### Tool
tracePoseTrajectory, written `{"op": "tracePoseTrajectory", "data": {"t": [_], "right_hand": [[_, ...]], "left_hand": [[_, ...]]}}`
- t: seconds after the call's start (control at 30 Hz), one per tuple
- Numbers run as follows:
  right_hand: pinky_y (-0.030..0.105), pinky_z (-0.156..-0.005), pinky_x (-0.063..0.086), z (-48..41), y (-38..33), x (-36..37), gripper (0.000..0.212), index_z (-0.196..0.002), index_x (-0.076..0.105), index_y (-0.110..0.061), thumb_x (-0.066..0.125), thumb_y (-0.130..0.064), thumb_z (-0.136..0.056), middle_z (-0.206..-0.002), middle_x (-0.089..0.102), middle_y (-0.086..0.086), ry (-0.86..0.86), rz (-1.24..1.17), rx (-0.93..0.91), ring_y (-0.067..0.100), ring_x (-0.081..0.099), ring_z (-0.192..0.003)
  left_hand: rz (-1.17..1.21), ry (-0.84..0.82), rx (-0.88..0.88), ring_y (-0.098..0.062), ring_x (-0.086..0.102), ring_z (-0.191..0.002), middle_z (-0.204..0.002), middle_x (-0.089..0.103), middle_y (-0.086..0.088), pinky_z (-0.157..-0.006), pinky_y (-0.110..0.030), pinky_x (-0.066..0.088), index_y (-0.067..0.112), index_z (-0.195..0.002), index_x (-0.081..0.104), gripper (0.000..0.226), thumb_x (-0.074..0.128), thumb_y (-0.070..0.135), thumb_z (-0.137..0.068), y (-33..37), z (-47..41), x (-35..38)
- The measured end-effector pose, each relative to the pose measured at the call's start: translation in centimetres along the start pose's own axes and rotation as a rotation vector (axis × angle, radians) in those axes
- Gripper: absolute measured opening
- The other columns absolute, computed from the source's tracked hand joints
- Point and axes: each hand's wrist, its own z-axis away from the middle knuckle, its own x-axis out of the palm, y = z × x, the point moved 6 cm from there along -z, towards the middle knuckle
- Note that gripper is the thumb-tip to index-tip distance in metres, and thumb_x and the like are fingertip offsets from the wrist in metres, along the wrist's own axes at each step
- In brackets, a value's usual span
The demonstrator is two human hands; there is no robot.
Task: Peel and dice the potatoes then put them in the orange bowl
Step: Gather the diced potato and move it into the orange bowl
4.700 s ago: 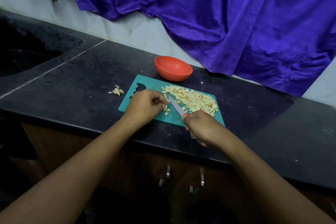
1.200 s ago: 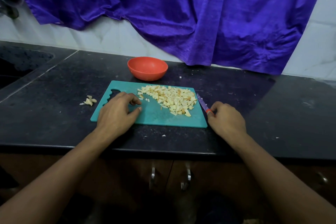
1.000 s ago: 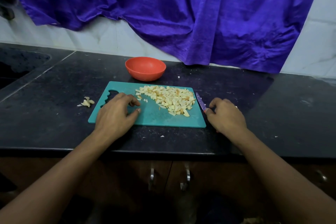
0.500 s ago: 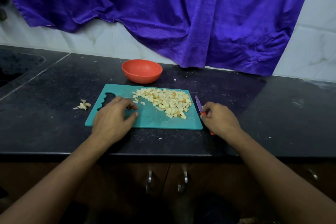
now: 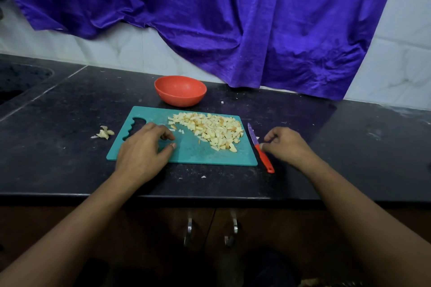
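Now the left hand (image 5: pixel 142 149) rests on the near left part of the board (image 5: pixel 193 155), fingers relaxed and gripping nothing. Diced potato (image 5: pixel 211 130) lies heaped on the board's far right half. The bowl (image 5: pixel 180 91) sits just beyond the board's far edge, with no dice visible inside. The knife (image 5: pixel 258 147) lies on the counter (image 5: pixel 70 112) along the board's right edge. Just right of it, the right hand (image 5: pixel 285 144) rests loosely curled, holding nothing. Scraps (image 5: pixel 105 133) lie left of the board.

Purple cloth (image 5: pixel 233 18) draped over white tiled wall (image 5: pixel 401 53); black stone counter (image 5: pixel 349 147); dim light.
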Motion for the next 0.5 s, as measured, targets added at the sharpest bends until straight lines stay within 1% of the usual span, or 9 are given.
{"op": "tracePoseTrajectory", "data": {"t": [0.07,0.2,0.33,0.43,0.5], "right_hand": [[0.039,-0.081,0.057,0.3,-0.1,0.9,0.019,-0.096,0.066,-0.025,0.081,-0.033,-0.087,-0.092,0.068,-0.002,-0.052,0.012,0.032,0.016,0.065,-0.088],[0.034,-0.070,0.052,0.5,-0.5,1.5,0.019,-0.095,0.064,-0.022,0.081,-0.028,-0.087,-0.095,0.067,0.002,-0.089,0.012,0.104,0.017,0.064,-0.086],[0.032,-0.065,0.046,0.7,-0.7,1.5,0.014,-0.093,0.065,-0.018,0.078,-0.021,-0.089,-0.097,0.066,0.004,-0.120,-0.078,0.163,0.015,0.060,-0.086],[0.030,-0.063,0.046,0.9,-0.4,1.3,0.010,-0.094,0.068,-0.018,0.076,-0.023,-0.090,-0.096,0.067,0.003,-0.075,-0.150,0.156,0.015,0.062,-0.088],[0.030,-0.061,0.046,0.9,0.0,0.6,0.001,-0.091,0.071,-0.018,0.072,-0.018,-0.092,-0.093,0.070,0.003,0.001,-0.208,0.138,0.015,0.063,-0.084]], "left_hand": [[-0.006,-0.002,0.005,-0.009,0.055,-0.088,-0.112,0.059,0.011,-0.076,-0.037,0.053,0.033,-0.111,0.066,0.021,0.070,0.040,-0.092,0.0,0.0,0.0],[-0.007,-0.003,0.006,-0.008,0.054,-0.088,-0.113,0.059,0.011,-0.077,-0.036,0.054,0.033,-0.111,0.066,0.021,0.070,0.040,-0.092,0.0,0.0,0.0],[0.001,-0.004,0.000,-0.008,0.054,-0.088,-0.113,0.058,0.012,-0.078,-0.037,0.053,0.033,-0.110,0.065,0.020,0.070,0.040,-0.092,0.0,0.0,0.0],[0.011,-0.004,-0.003,-0.009,0.055,-0.088,-0.112,0.058,0.012,-0.079,-0.039,0.054,0.034,-0.109,0.065,0.018,0.070,0.040,-0.093,-0.1,0.1,0.0],[0.012,-0.002,-0.002,-0.009,0.055,-0.088,-0.112,0.058,0.013,-0.079,-0.038,0.054,0.034,-0.109,0.065,0.018,0.069,0.040,-0.093,-0.1,0.1,0.0]]}}
